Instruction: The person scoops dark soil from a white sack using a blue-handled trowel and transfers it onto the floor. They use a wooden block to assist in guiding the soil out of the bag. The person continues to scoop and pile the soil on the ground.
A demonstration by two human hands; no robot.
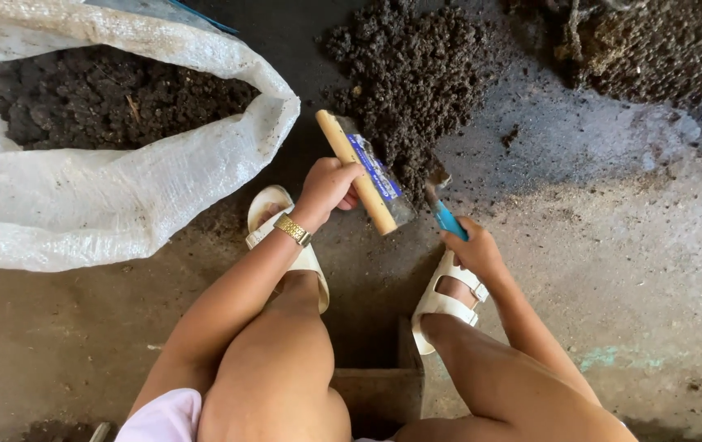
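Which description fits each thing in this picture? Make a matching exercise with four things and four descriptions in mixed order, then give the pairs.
Things
1. white woven sack
2. wooden handle
3. blue-handled tool
4. gold wristwatch

Descriptions
A. gripped in the right hand
B. worn on the left wrist
C. lying open, holding dark soil
D. held in the left hand, with a blue label

Pairs: 1-C, 2-D, 3-A, 4-B
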